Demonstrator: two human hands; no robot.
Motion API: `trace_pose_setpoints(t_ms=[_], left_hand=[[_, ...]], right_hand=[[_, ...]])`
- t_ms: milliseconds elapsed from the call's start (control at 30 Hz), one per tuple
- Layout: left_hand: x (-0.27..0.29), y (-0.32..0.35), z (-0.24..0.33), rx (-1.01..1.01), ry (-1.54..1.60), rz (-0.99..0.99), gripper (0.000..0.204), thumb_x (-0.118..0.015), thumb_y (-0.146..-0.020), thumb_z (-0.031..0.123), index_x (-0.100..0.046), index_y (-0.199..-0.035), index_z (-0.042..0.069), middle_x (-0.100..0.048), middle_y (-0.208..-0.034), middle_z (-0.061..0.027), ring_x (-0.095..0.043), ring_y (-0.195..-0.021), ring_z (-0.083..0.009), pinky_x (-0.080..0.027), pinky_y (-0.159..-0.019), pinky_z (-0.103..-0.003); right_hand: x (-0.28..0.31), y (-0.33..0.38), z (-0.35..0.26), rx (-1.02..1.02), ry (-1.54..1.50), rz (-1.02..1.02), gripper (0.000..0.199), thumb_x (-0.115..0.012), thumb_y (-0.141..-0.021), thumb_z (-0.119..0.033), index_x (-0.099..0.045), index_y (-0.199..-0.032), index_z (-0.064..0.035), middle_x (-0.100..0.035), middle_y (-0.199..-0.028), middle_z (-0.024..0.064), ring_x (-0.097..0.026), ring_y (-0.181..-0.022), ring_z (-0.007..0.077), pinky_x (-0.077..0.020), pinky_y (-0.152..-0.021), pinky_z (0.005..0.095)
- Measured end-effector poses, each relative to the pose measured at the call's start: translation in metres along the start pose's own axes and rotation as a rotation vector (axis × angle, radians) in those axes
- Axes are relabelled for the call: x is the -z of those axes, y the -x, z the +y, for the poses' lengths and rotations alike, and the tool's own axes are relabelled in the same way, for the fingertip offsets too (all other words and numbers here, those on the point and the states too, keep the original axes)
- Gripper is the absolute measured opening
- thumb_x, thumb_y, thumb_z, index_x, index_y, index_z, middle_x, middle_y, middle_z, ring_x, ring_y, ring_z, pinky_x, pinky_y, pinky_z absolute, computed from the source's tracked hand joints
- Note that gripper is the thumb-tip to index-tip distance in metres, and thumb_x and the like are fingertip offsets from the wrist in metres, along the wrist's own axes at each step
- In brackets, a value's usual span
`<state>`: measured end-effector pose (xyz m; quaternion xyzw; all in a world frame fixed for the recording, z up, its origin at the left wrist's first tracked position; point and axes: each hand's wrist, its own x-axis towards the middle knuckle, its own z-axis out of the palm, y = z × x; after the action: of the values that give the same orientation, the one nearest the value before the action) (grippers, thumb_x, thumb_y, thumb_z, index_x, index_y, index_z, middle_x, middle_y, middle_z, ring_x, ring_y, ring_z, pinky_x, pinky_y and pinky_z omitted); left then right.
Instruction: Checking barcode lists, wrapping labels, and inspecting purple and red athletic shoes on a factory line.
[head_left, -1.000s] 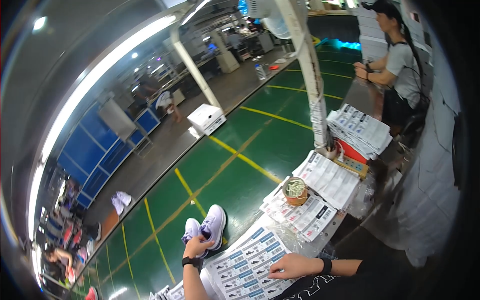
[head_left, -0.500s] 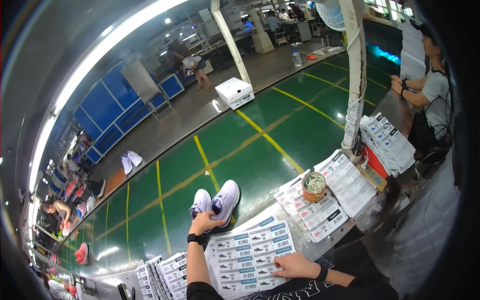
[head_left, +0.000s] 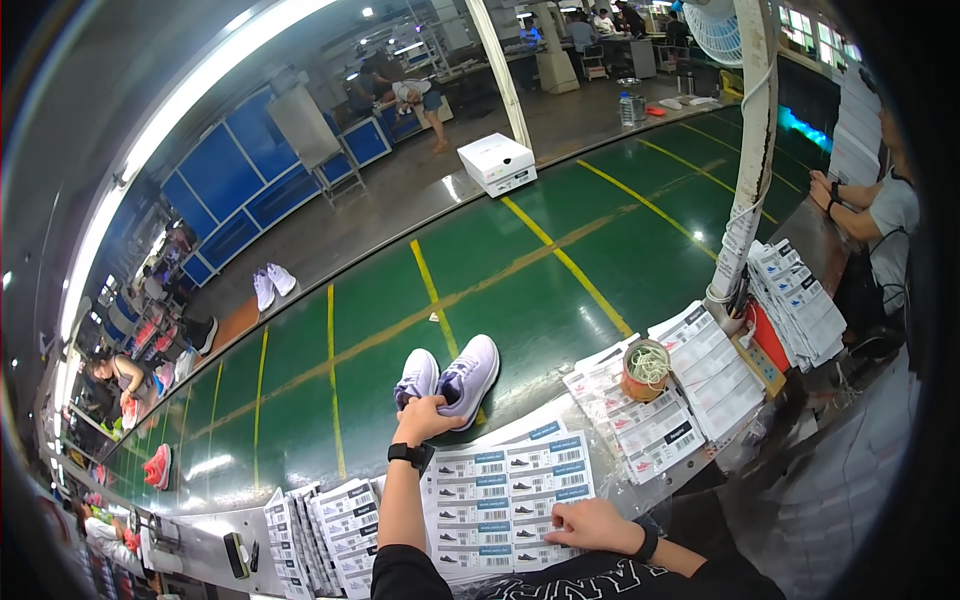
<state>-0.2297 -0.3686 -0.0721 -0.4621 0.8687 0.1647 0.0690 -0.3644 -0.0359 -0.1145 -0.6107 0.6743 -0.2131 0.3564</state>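
A pair of lavender sneakers with white soles [head_left: 474, 372] sits on the near part of the green conveyor belt, toes pointing away. My left hand [head_left: 427, 419] is closed round their heels where the two shoes meet. Below them, a sheet of printed shoe labels [head_left: 503, 462] lies on the metal ledge in front of me. Curled on the right side of that sheet is my right hand [head_left: 595, 526], thumb and fingers drawn together. Whatever its fingertips may pinch is too small to make out.
Label stacks [head_left: 345, 525] lie left of the sheet; a pot of pale strings [head_left: 645, 372] stands on more labels [head_left: 655, 430] at right. A white post [head_left: 750, 170] rises beyond. Across the belt sit a shoebox [head_left: 497, 165] and another lavender pair [head_left: 272, 285]. A coral shoe [head_left: 157, 467] is far left.
The view has shifted, so most of the scene appears slightly to the right. My left hand still grips the sneakers, now set a little further apart at the toes. My right hand remains on the sheet.
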Motion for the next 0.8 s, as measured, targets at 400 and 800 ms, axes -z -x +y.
trace_pose_setpoints(t_ms=[400, 800], left_hand=[[0.022, -0.002, -0.071, 0.308, -0.14, 0.205, 0.06, -0.077, -0.061, 0.055, -0.072, -0.102, 0.012, -0.065, -0.113, -0.0153, -0.042, -0.124, -0.0412, -0.013, -0.099, -0.077], [0.01, -0.014, -0.131, 0.45, 0.017, 0.032, 0.077, -0.081, -0.057, 0.054, -0.066, -0.118, 0.009, -0.046, -0.134, -0.0269, -0.029, -0.129, -0.0461, -0.031, -0.107, -0.047]], right_hand=[[-0.005, -0.002, 0.007, 0.023, 0.024, 0.035, 0.04, -0.063, -0.082, -0.052, -0.061, -0.087, -0.013, -0.064, -0.066, 0.0059, -0.065, -0.064, 0.0276, -0.0484, -0.055, 0.0377], [0.0, -0.001, -0.001, -0.008, -0.014, 0.038, 0.038, -0.064, -0.082, -0.049, -0.063, -0.081, -0.0114, -0.064, -0.064, 0.0039, -0.065, -0.061, 0.0251, -0.0489, -0.055, 0.0353]])
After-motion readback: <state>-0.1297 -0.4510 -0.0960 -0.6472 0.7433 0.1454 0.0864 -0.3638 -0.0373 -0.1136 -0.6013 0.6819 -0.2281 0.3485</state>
